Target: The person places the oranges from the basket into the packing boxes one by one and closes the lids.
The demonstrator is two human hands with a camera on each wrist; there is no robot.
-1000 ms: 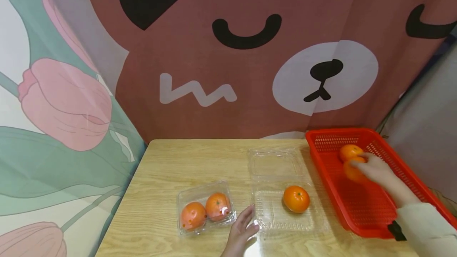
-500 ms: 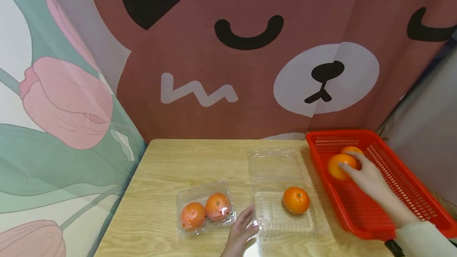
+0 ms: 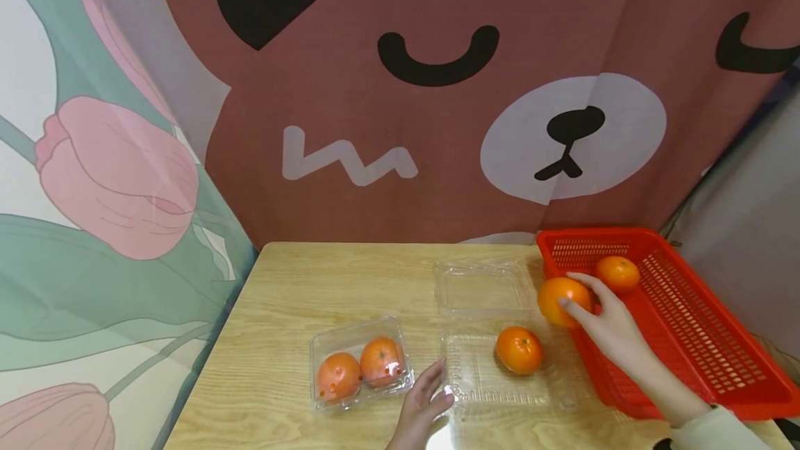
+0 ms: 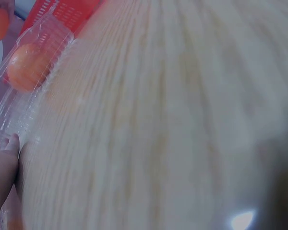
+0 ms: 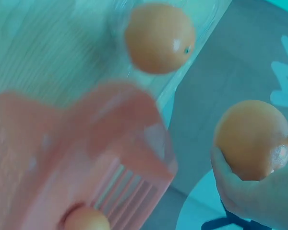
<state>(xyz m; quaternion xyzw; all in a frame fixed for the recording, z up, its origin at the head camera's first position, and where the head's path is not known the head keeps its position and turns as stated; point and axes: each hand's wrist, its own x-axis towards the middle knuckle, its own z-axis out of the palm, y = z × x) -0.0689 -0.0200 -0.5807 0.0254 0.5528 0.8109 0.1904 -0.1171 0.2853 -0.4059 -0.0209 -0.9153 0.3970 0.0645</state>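
Observation:
My right hand (image 3: 607, 321) grips an orange (image 3: 560, 302) between thumb and fingers, above the left rim of the red basket (image 3: 694, 353). The right wrist view shows the same orange (image 5: 252, 139) held up. An open clear plastic clamshell box (image 3: 494, 394) lies on the table with one orange (image 3: 519, 351) in its right half. My left hand (image 3: 420, 405) has its fingers extended at the box's left edge; whether it touches the box cannot be told. That hand (image 4: 2, 167) shows at the left of its wrist view.
A second clamshell box (image 3: 325, 346), closed over two oranges, sits left of my left hand. One more orange (image 3: 617, 274) lies in the basket's far end. A patterned curtain (image 3: 400, 207) hangs behind the wooden table (image 3: 281, 297).
My right hand has lifted an orange out of the basket and brought it leftward toward the open box. The left hand has stayed in place.

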